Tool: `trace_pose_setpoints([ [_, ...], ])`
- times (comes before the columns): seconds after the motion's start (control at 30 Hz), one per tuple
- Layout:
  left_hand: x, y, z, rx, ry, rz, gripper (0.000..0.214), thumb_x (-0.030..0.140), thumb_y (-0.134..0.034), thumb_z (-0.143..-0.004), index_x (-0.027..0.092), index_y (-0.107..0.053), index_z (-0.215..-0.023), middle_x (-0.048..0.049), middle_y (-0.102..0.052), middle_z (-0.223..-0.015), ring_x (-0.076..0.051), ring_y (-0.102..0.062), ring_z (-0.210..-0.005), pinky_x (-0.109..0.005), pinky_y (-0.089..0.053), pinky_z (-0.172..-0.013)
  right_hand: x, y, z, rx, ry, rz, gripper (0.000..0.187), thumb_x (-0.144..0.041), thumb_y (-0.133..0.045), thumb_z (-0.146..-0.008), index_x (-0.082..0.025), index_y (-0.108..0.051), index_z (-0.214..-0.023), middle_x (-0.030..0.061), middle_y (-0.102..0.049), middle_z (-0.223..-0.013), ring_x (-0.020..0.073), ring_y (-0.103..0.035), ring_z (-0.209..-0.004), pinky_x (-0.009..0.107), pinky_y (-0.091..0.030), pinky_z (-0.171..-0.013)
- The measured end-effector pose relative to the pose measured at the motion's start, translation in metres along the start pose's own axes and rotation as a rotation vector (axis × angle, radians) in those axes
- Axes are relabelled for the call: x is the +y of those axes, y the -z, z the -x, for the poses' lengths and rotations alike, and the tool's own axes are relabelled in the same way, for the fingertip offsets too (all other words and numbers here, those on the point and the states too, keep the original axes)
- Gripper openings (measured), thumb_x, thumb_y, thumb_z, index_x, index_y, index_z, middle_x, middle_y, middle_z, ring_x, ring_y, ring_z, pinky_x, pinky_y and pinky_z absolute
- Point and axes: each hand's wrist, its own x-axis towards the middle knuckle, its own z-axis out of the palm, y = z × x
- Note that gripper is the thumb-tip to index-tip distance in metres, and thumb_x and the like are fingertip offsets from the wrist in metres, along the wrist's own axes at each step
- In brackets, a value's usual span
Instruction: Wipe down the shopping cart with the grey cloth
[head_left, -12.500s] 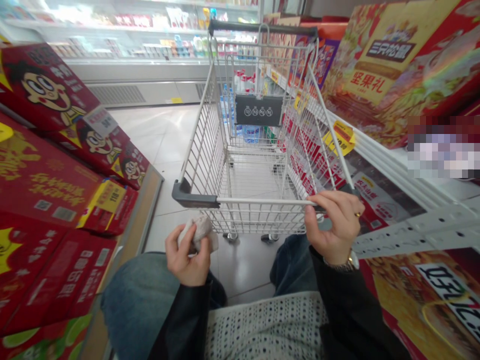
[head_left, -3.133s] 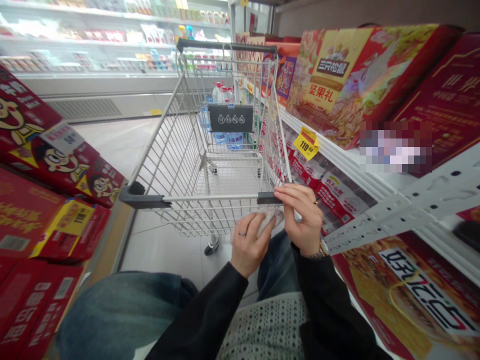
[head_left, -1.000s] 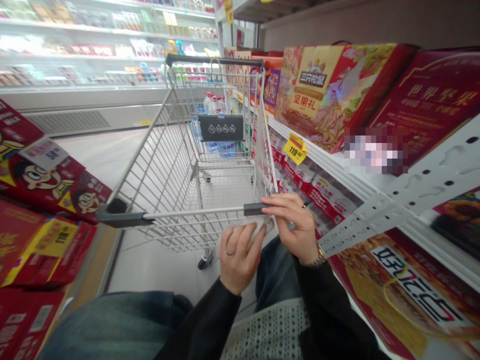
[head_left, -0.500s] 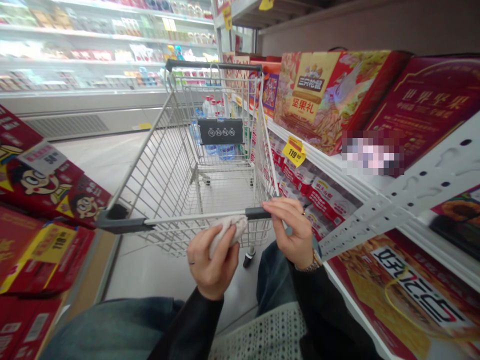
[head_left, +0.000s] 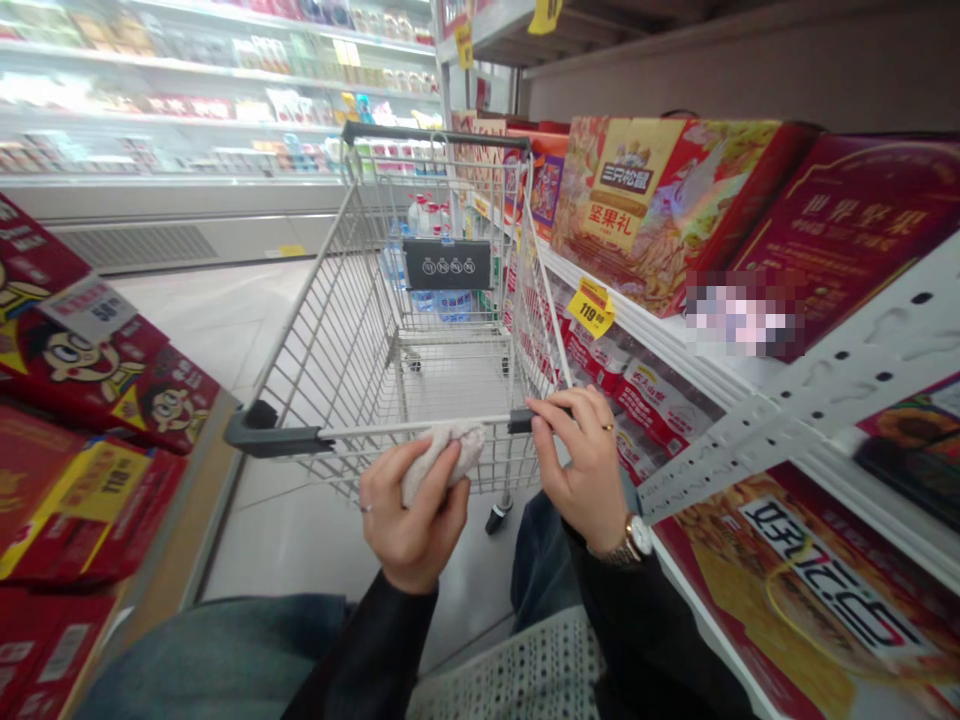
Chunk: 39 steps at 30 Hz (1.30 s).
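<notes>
A wire shopping cart (head_left: 330, 290) with dark grey corner pieces stands in front of me. My left hand (head_left: 412, 520) is closed around a crumpled whitish cloth (head_left: 448, 460), pressed against the cart's near top rail (head_left: 382, 430). To its right, my right hand (head_left: 581, 465) rests its fingertips on the dark corner piece (head_left: 521, 421) of that rail, seemingly gripping it between thumb and fingers. A dark plate (head_left: 448, 265) with round symbols hangs at the cart's far end.
On the right, a white shelf (head_left: 645, 330) carries gift boxes (head_left: 637, 210). Red boxes (head_left: 90, 350) are stacked close on the left. Bottles (head_left: 454, 305) stand beyond the cart, before a lit refrigerated display (head_left: 225, 110). A white shelf post (head_left: 810, 390) slants near my right arm.
My left hand has slid the cloth slightly left along the rail. The cart's near rail has shifted a little to the right in view. My right hand stays at the corner piece, its wrist turned slightly.
</notes>
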Motion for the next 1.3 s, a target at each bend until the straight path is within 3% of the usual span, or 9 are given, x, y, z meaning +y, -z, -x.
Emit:
trace_pose_setpoints([
  [0.1, 0.001, -0.003, 0.002, -0.054, -0.036, 0.016, 0.053, 0.008, -0.082, -0.068, 0.024, -0.071, -0.117, -0.0114, -0.066, -0.118, -0.026, -0.062, -0.112, -0.044, -0.051, -0.101, -0.016, -0.004, -0.006, -0.011, -0.001, 0.042, 0.025, -0.018, -0.054, -0.096, -0.019, -0.067, -0.116, 0.0085, -0.065, -0.109, 0.0236, -0.056, -0.112, 0.052, -0.037, -0.116],
  [0.3, 0.000, -0.019, 0.048, -0.215, -0.057, 0.081, 0.044, 0.006, -0.077, -0.073, 0.018, -0.070, -0.115, -0.0143, -0.066, -0.116, -0.026, -0.061, -0.111, -0.043, -0.053, -0.099, -0.032, -0.025, -0.014, -0.172, 0.115, -0.084, 0.027, -0.018, -0.051, -0.098, -0.020, -0.063, -0.122, 0.0053, -0.068, -0.114, 0.0203, -0.056, -0.111, 0.040, -0.042, -0.105],
  [0.37, -0.004, -0.016, 0.046, -0.192, -0.045, 0.072, 0.048, 0.006, -0.078, -0.072, 0.020, -0.070, -0.118, -0.0133, -0.066, -0.116, -0.026, -0.062, -0.111, -0.043, -0.053, -0.099, -0.029, -0.028, -0.013, -0.174, 0.121, -0.070, 0.028, -0.018, -0.049, -0.099, -0.020, -0.062, -0.124, 0.0047, -0.070, -0.112, 0.0195, -0.057, -0.109, 0.039, -0.040, -0.104],
  [0.5, -0.010, -0.004, 0.018, -0.031, -0.003, -0.001, 0.056, 0.008, -0.083, -0.068, 0.023, -0.070, -0.120, -0.0121, -0.066, -0.117, -0.026, -0.062, -0.111, -0.044, -0.051, -0.101, -0.020, -0.027, -0.011, -0.161, 0.134, -0.071, 0.028, -0.020, -0.051, -0.099, -0.022, -0.062, -0.125, 0.0036, -0.070, -0.111, 0.0192, -0.057, -0.108, 0.039, -0.039, -0.103],
  [0.57, -0.011, -0.003, 0.012, -0.022, -0.009, -0.013, 0.056, 0.009, -0.083, -0.067, 0.024, -0.070, -0.120, -0.0119, -0.066, -0.117, -0.026, -0.062, -0.110, -0.044, -0.051, -0.101, -0.018, -0.027, -0.008, -0.143, 0.140, -0.070, 0.031, -0.018, -0.050, -0.099, -0.023, -0.061, -0.128, 0.0040, -0.069, -0.113, 0.0193, -0.056, -0.110, 0.039, -0.040, -0.102],
  [0.83, -0.016, -0.012, 0.057, -0.209, -0.063, 0.016, 0.051, 0.006, -0.078, -0.073, 0.023, -0.070, -0.121, -0.0113, -0.068, -0.115, -0.025, -0.061, -0.112, -0.040, -0.052, -0.101, -0.014, -0.030, 0.000, -0.099, 0.155, -0.067, 0.046, -0.012, -0.049, -0.095, -0.024, -0.057, -0.138, 0.0068, -0.065, -0.122, 0.0218, -0.053, -0.119, 0.042, -0.041, -0.107],
  [1.07, -0.022, 0.008, 0.007, 0.027, -0.021, -0.091, 0.059, 0.011, -0.086, -0.065, 0.024, -0.070, -0.120, -0.0120, -0.066, -0.119, -0.027, -0.062, -0.114, -0.043, -0.049, -0.103, -0.014, -0.030, 0.001, -0.078, 0.142, -0.053, 0.046, -0.015, -0.053, -0.095, -0.027, -0.057, -0.139, 0.0067, -0.064, -0.121, 0.0222, -0.055, -0.119, 0.044, -0.042, -0.106],
  [1.13, -0.024, 0.006, 0.008, 0.015, -0.043, -0.089, 0.058, 0.011, -0.086, -0.065, 0.024, -0.071, -0.119, -0.0114, -0.066, -0.117, -0.027, -0.063, -0.112, -0.043, -0.050, -0.102, -0.013, -0.029, 0.002, -0.094, 0.138, -0.047, 0.047, -0.015, -0.052, -0.095, -0.028, -0.056, -0.140, 0.0068, -0.064, -0.123, 0.0226, -0.054, -0.121, 0.045, -0.042, -0.108],
  [1.3, -0.024, -0.002, 0.039, -0.148, -0.093, -0.053, 0.049, 0.007, -0.082, -0.069, 0.021, -0.071, -0.116, -0.0112, -0.068, -0.112, -0.026, -0.063, -0.108, -0.040, -0.052, -0.099, -0.013, -0.028, 0.002, -0.083, 0.133, -0.059, 0.048, -0.014, -0.051, -0.095, -0.028, -0.055, -0.141, 0.0065, -0.064, -0.122, 0.0219, -0.055, -0.119, 0.044, -0.042, -0.107],
])
